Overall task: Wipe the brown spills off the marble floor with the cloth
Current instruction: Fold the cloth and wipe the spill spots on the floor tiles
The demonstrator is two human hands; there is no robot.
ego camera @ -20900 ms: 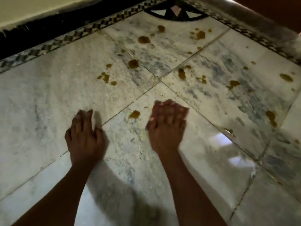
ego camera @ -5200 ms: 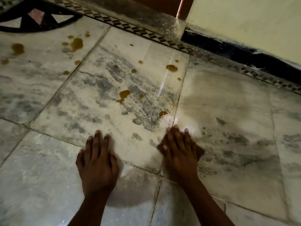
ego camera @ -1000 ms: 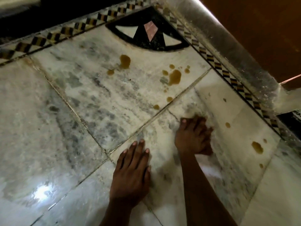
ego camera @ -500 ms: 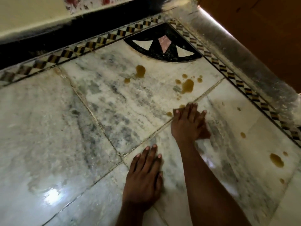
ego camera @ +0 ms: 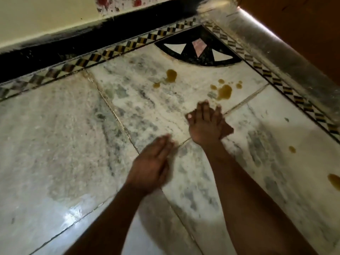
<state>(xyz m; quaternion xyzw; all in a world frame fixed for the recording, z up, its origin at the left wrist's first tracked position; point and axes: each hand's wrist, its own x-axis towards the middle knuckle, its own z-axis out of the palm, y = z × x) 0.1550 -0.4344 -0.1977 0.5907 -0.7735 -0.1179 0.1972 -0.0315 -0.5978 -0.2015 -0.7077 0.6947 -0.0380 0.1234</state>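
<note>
My right hand (ego camera: 205,124) lies flat with straight fingers on a brown cloth (ego camera: 227,130), pressing it onto the marble floor (ego camera: 55,137). Only a corner of the cloth shows at the hand's right side. Just beyond its fingertips is a cluster of brown spills (ego camera: 224,91), and a second brown spill (ego camera: 171,76) sits further left near the black inlay. More brown spots (ego camera: 292,149) lie to the right, with one large spot (ego camera: 334,181) at the frame's right edge. My left hand (ego camera: 152,162) is blurred, fingers straight, low over the floor and holding nothing.
A black fan-shaped inlay (ego camera: 198,50) fills the corner. A checkered border strip (ego camera: 110,52) runs along the black skirting and cream wall at the back. A grey stone threshold (ego camera: 276,52) and a brown door bound the right side.
My right hand has pushed the cloth forward and left over the tile joint, toward the spill cluster. My left hand has lifted and shifted forward, now blurred.
</note>
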